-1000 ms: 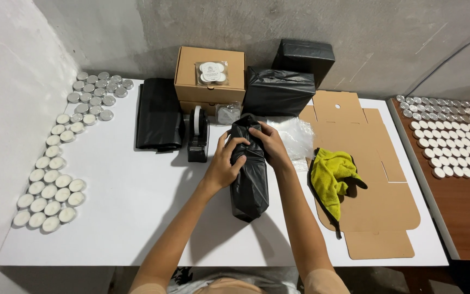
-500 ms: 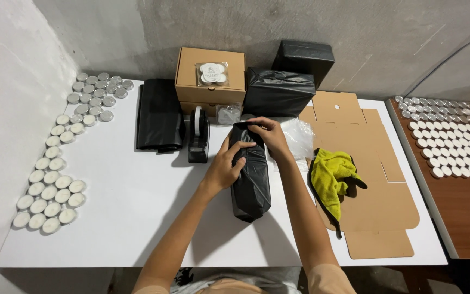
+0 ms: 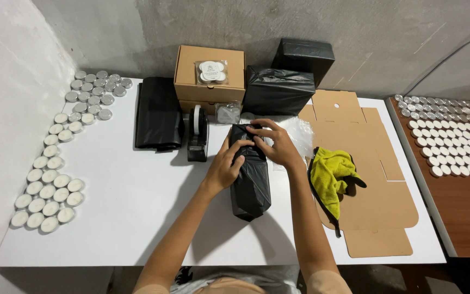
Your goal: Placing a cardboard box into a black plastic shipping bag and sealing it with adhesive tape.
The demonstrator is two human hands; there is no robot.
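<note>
Gripping black-wrapped parcel on white table: left hand clasping its side, right hand pinching folded top; tape dispenser just beside.

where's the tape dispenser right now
In the head view the tape dispenser stands left of centre on the white table, between the folded black bags and the black-wrapped parcel, just before the cardboard box.

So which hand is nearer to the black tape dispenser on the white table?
Left. The left hand grips the near-left side of the black wrapped parcel, just right of the tape dispenser. The right hand is on the parcel's far end, farther right.
</note>
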